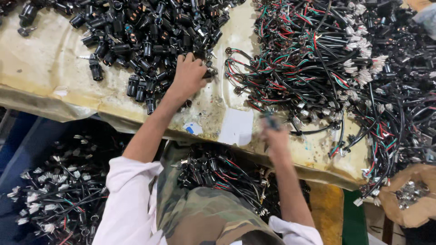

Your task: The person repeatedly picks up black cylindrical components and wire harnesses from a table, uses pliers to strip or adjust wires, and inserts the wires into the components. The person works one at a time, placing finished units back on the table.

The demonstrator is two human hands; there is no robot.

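Black connectors [150,41] at upper centre are gripped by the left hand [188,75], a small blurred part [271,121] is held by the right hand [274,138]; large wire pile [327,59] remains on tabletop [41,59].

A brown paper bag [415,199] of small metal parts sits right of the worn tabletop [41,63].

Bright, even overhead light falls on the bench, throwing only soft shadows. The right hand [274,136] smears with motion blur, fingers indistinct; edges bow slightly.
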